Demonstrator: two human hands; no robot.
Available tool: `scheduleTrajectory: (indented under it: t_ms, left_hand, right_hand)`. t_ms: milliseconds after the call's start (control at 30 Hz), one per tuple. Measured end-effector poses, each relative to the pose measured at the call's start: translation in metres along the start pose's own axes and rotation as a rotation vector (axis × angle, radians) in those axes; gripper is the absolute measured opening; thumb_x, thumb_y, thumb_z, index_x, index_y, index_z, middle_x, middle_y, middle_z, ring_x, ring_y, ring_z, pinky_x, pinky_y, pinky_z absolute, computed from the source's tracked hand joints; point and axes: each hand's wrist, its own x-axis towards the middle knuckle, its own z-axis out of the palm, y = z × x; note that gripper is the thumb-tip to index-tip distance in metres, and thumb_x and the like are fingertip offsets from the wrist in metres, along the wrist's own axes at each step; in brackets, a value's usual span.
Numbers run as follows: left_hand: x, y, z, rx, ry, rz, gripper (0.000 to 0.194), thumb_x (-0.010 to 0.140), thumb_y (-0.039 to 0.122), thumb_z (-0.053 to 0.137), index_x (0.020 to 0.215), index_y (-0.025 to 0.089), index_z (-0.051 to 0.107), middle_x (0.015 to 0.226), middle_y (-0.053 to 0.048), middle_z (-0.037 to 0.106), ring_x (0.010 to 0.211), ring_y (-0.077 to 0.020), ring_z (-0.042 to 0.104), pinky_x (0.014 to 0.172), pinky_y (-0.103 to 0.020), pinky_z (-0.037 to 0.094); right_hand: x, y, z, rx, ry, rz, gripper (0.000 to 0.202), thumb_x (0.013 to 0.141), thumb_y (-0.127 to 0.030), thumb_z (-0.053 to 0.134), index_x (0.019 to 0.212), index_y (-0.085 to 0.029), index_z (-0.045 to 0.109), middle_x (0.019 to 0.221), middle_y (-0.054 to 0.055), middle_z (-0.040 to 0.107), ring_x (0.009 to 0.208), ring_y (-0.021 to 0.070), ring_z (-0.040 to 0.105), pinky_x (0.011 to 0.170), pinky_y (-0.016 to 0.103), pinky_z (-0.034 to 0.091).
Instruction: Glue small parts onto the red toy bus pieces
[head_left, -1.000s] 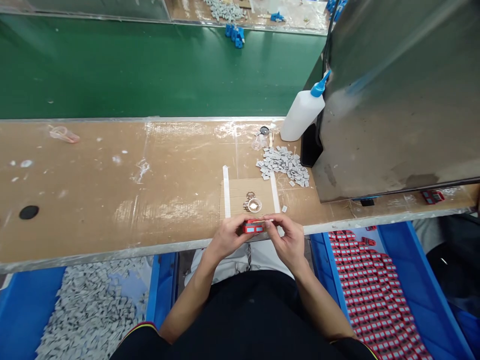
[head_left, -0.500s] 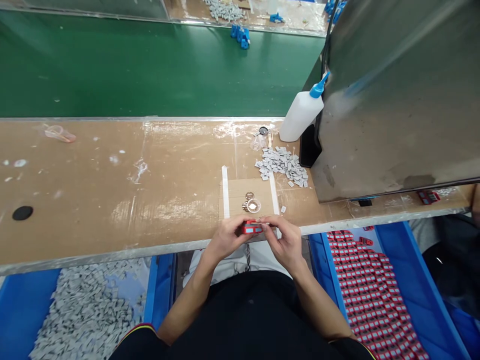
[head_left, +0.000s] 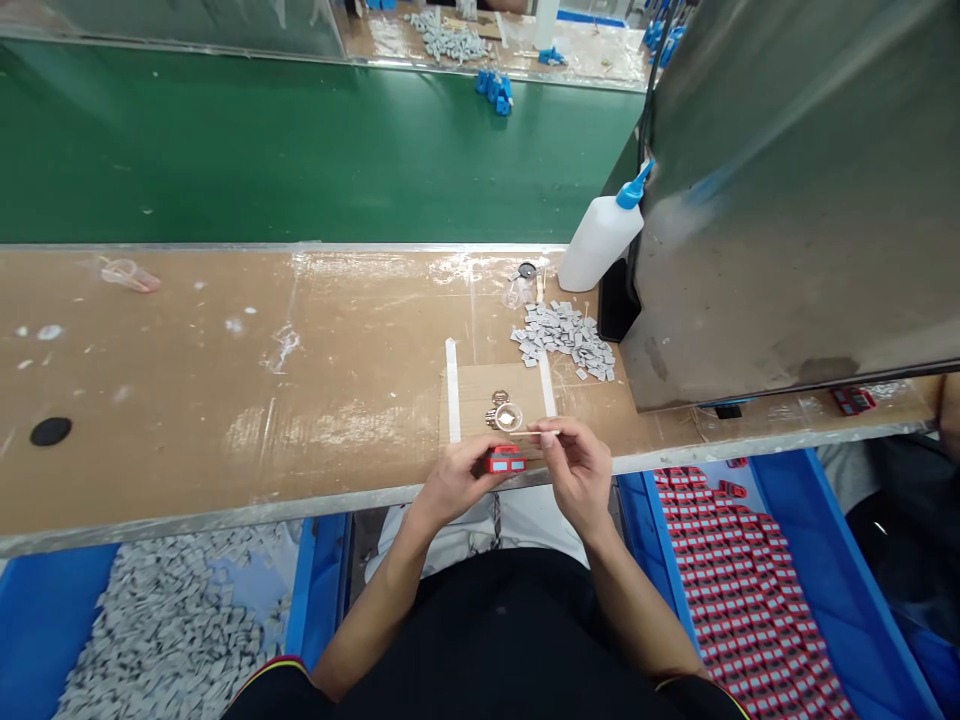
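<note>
My left hand (head_left: 456, 478) grips a small red toy vehicle part (head_left: 507, 459) with pale window panels at the table's front edge. Between the thumb and fingers of my right hand (head_left: 581, 470) is a thin stick (head_left: 534, 433), its tip pointing left above the red part and apart from it. Just beyond my hands a small clear cup (head_left: 508, 417) rests on a cardboard pad (head_left: 480, 385) held by white tape strips. Dark ring-like pieces lie beside the cup. A heap of small grey flat pieces (head_left: 570, 338) lies past my right hand.
A white squeeze bottle (head_left: 600, 243) with a blue nozzle stands beside a large metal housing (head_left: 787, 220) on the right. Below the table, a blue bin (head_left: 862, 580) holds rows of red parts; another (head_left: 319, 580) holds grey pieces. A green belt (head_left: 300, 150) runs behind the table.
My right hand has drawn back to the right with the stick, away from the red toy part. My left hand keeps holding the part in about the same place.
</note>
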Motion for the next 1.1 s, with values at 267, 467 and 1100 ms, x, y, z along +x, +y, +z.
scheduleTrajectory:
  t_ms: [267, 467, 1100]
  left_hand:
    - [-0.001, -0.001, 0.001, -0.053, -0.021, -0.047, 0.02, 0.089, 0.025, 0.069, 0.108, 0.017, 0.071, 0.098, -0.007, 0.08, 0.083, -0.0201, 0.075, 0.075, -0.028, 0.06]
    - [0.0, -0.001, -0.001, -0.031, 0.014, 0.001, 0.019, 0.09, 0.029, 0.071, 0.105, 0.018, 0.073, 0.098, -0.007, 0.081, 0.087, -0.021, 0.076, 0.078, -0.03, 0.061]
    - [-0.007, -0.01, -0.001, -0.183, -0.004, -0.099, 0.039, 0.085, 0.031, 0.078, 0.121, 0.016, 0.074, 0.105, -0.011, 0.082, 0.093, -0.0242, 0.079, 0.086, -0.034, 0.063]
  right_hand:
    - [0.017, 0.02, 0.015, -0.18, -0.074, -0.107, 0.014, 0.098, -0.024, 0.058, 0.104, -0.023, 0.071, 0.107, 0.009, 0.069, 0.098, 0.0218, 0.069, 0.08, 0.034, 0.058]
    - [0.052, 0.036, -0.004, -0.273, -0.136, -0.172, 0.022, 0.102, -0.023, 0.049, 0.111, -0.022, 0.069, 0.109, 0.01, 0.07, 0.103, 0.0234, 0.067, 0.087, 0.037, 0.055]
    - [0.115, 0.038, -0.008, -0.617, -0.477, 0.179, 0.018, 0.077, -0.005, 0.076, 0.073, -0.019, 0.065, 0.07, -0.001, 0.067, 0.066, 0.0157, 0.06, 0.067, 0.027, 0.044]
